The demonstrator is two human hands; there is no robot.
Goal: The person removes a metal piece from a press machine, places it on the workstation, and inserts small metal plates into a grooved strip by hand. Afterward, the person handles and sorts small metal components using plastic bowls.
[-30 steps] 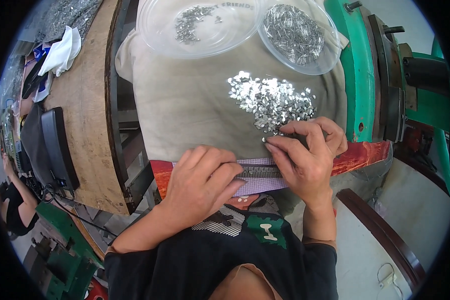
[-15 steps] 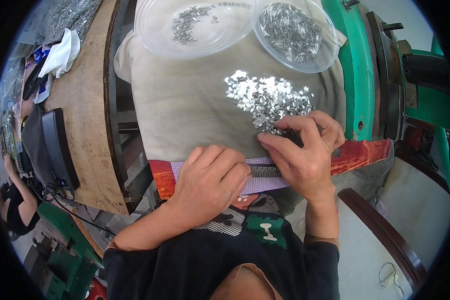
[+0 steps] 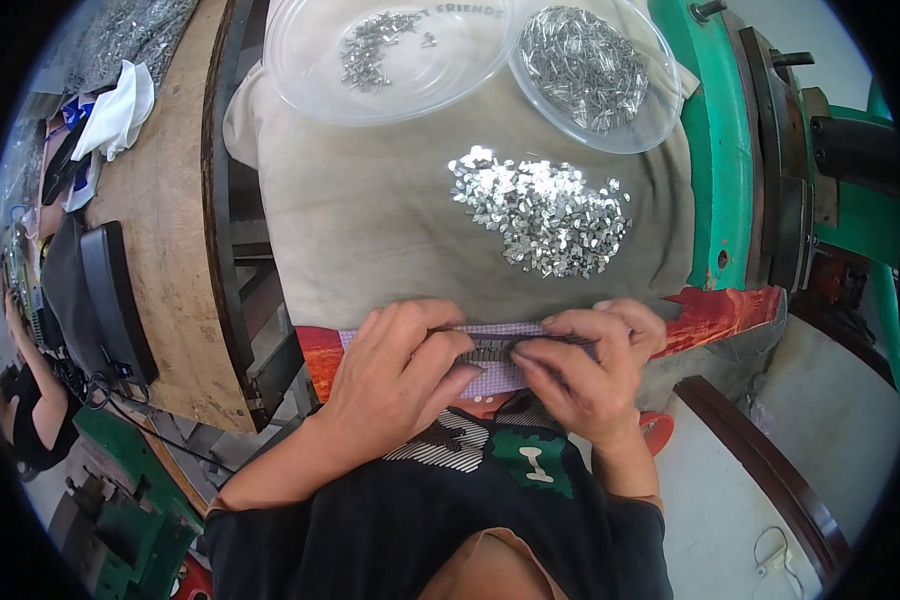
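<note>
Between my hands lies a dark slotted strip (image 3: 489,351), narrow and metal-looking, on a purple checked cloth (image 3: 495,380) at the near edge of the work surface. My left hand (image 3: 390,360) is closed round its left part, thumb below and fingers above. The fingers of my right hand (image 3: 598,362) are curled in a pinch on its right part; any small piece between those fingertips is hidden. Just beyond, a pile of small shiny metal pieces (image 3: 555,215) is spread on the beige cloth (image 3: 370,220).
At the back stand two clear plastic bowls, the left bowl (image 3: 450,75) with some small metal bits, the right bowl (image 3: 667,125) with many. A green machine frame (image 3: 715,180) borders the right side. Leftward is a wooden table (image 3: 165,200); another person's arm (image 3: 42,365) shows beyond.
My right hand has left the metal pile and come back toward me to the strip. My left fingers have shifted from lying over the strip to gripping it.
</note>
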